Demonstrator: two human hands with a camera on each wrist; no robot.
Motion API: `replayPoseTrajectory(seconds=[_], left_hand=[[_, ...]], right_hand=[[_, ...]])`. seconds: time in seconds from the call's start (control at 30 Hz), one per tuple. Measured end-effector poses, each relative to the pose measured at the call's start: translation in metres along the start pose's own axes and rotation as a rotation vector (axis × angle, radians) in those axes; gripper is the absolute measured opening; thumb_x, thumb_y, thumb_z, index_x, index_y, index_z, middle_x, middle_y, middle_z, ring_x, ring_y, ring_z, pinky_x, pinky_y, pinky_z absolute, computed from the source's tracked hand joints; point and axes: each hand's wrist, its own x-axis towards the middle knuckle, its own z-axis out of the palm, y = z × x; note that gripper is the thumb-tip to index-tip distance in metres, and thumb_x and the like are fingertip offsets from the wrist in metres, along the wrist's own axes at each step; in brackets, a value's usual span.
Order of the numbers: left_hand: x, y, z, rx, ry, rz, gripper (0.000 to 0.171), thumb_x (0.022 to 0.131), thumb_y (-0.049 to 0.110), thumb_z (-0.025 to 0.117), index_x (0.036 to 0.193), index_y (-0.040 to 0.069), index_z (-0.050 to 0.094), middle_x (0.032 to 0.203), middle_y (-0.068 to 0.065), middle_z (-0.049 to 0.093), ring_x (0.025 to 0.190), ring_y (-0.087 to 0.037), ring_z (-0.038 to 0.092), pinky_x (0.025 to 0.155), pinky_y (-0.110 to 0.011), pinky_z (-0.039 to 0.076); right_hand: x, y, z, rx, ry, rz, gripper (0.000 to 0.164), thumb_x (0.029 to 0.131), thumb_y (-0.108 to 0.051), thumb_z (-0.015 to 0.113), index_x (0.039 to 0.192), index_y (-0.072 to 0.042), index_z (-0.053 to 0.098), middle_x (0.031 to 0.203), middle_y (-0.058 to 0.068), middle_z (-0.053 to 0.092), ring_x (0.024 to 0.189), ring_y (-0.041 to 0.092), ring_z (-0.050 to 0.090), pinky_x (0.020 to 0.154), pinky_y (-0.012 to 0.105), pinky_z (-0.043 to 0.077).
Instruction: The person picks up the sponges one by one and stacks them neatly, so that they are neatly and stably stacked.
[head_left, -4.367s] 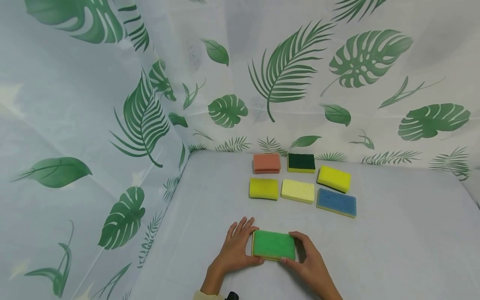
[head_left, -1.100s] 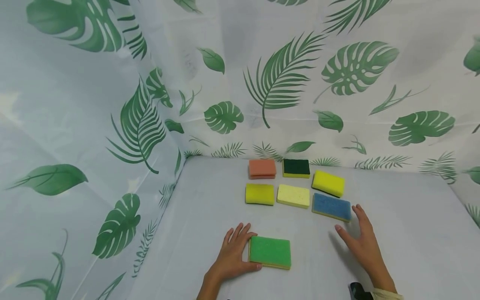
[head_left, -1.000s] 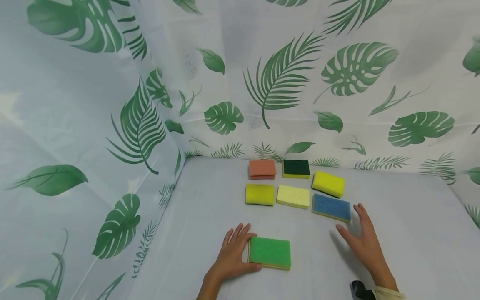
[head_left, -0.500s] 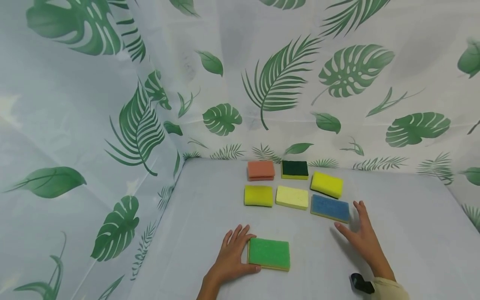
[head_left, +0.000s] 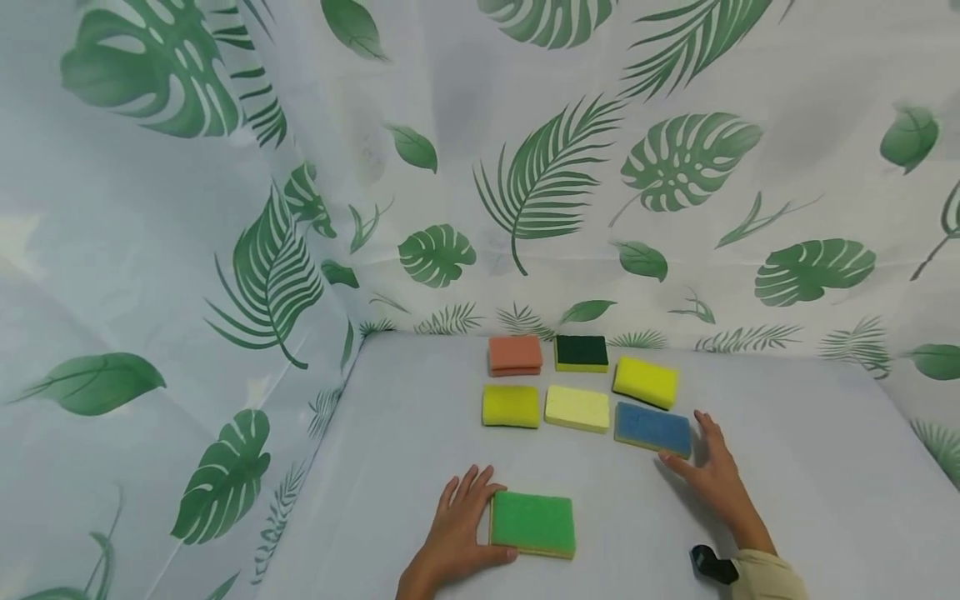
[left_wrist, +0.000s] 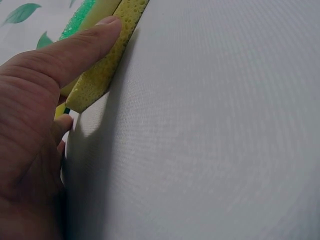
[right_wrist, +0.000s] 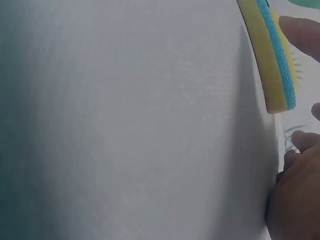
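Observation:
My left hand (head_left: 459,533) holds the left end of a green-topped sponge (head_left: 532,523), thumb on the near edge and index finger at the far corner. In the left wrist view the thumb lies across the side of a porous yellow layer (left_wrist: 94,82), with a seam above it and green on top. My right hand (head_left: 716,483) is spread around the right end of a blue-topped yellow sponge (head_left: 652,428). Its thumb is by the near edge and its fingers are past the right end. Contact with that sponge (right_wrist: 272,60) is unclear in the right wrist view.
Behind lie a folded orange sponge (head_left: 514,355), a dark green-topped sponge (head_left: 581,352), a bright yellow sponge (head_left: 645,380), an olive-yellow sponge (head_left: 511,407) and a pale yellow sponge (head_left: 577,408). Leaf-print cloth walls (head_left: 450,167) bound the white table (head_left: 405,417) behind and left.
Over the last seconds my right hand has left the green-topped sponge and moved right to the blue-topped one, lately closer to it. My left hand stays at the green-topped sponge. The head view has tilted.

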Motion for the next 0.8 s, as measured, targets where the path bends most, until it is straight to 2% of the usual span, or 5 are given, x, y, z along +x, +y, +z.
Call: replayPoseTrajectory(seconds=[0.13, 0.3, 0.37, 0.6, 0.8], left_hand=[[-0.0057, -0.0009, 0.0002, -0.017, -0.005, -0.022, 0.088, 0.081, 0.072, 0.08, 0.149, 0.024, 0.052, 0.172, -0.009, 0.034, 0.162, -0.032, 0.016, 0.129, -0.057, 0.001], [-0.0084, 0.0012, 0.0005, -0.043, -0.015, -0.013, 0.087, 0.083, 0.073, 0.078, 0.15, 0.023, 0.052, 0.172, -0.011, 0.034, 0.162, -0.035, 0.015, 0.129, -0.058, 0.0], [-0.008, 0.0017, 0.0009, -0.043, -0.02, -0.009, 0.087, 0.083, 0.073, 0.078, 0.15, 0.023, 0.051, 0.172, -0.012, 0.034, 0.162, -0.036, 0.015, 0.128, -0.06, 0.001], [-0.0023, -0.001, 0.0029, -0.01, -0.032, -0.06, 0.091, 0.079, 0.077, 0.079, 0.149, 0.026, 0.052, 0.173, -0.008, 0.033, 0.162, -0.033, 0.015, 0.129, -0.061, 0.002], [0.0015, 0.0013, 0.0008, -0.007, -0.028, -0.051, 0.09, 0.079, 0.074, 0.081, 0.149, 0.025, 0.052, 0.173, -0.008, 0.033, 0.162, -0.035, 0.016, 0.128, -0.063, 0.003]], right_hand=[[0.0033, -0.0007, 0.0059, -0.067, -0.031, 0.047, 0.115, 0.095, -0.037, 0.08, 0.168, 0.005, 0.001, 0.17, 0.039, -0.001, 0.156, 0.059, -0.003, 0.121, 0.08, 0.004], [0.0059, 0.0013, 0.0089, -0.114, -0.045, 0.076, 0.117, 0.094, -0.036, 0.081, 0.167, 0.007, 0.0, 0.169, 0.04, -0.001, 0.155, 0.06, -0.004, 0.121, 0.078, -0.001], [0.0064, 0.002, 0.0093, -0.139, -0.048, 0.07, 0.117, 0.093, -0.036, 0.082, 0.166, 0.008, 0.001, 0.169, 0.04, 0.0, 0.155, 0.061, -0.003, 0.121, 0.077, -0.002], [0.0069, -0.0012, 0.0099, -0.204, -0.052, 0.036, 0.114, 0.092, -0.037, 0.083, 0.165, 0.008, 0.008, 0.167, 0.042, 0.006, 0.152, 0.063, -0.002, 0.119, 0.077, 0.0], [0.0089, -0.0022, 0.0098, -0.225, -0.036, 0.021, 0.108, 0.093, -0.037, 0.081, 0.164, 0.007, 0.012, 0.165, 0.043, 0.01, 0.151, 0.064, 0.0, 0.118, 0.077, 0.001]])
